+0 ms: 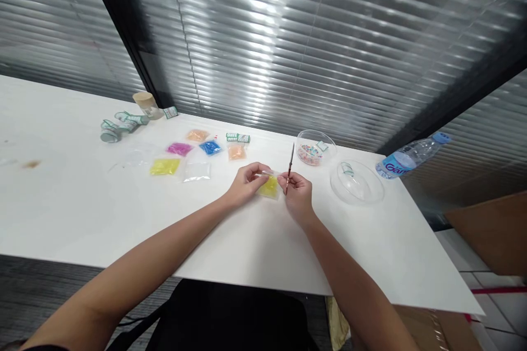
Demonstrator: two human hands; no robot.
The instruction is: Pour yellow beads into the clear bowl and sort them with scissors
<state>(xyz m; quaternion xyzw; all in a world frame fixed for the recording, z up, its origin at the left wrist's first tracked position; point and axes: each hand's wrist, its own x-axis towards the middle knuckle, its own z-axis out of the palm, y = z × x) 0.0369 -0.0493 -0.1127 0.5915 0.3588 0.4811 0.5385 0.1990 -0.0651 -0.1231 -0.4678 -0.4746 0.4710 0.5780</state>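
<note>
A small clear bag of yellow bits [269, 186] lies flat just above the white table between my hands. My left hand [247, 184] pinches its upper left edge between thumb and fingers. My right hand [298, 192] pinches its upper right edge and also holds a slim pointed tool [290, 164], with a dark reddish handle and a grey tip that points up and away. The tool's exact kind is unclear. To the left are a second yellow bag [164, 166], a clear bag [197, 171], a blue bag [210, 147], a pink bag [179, 148] and two orange bags [237, 152].
A clear round dish [302, 137] with colourful beads stands at the back right, near another clear dish [373, 197]. A water bottle [391, 164] leans at the right edge. Green-and-white wrapped rolls [110, 132] and a lidded jar [145, 100] sit at the back left, before blinds.
</note>
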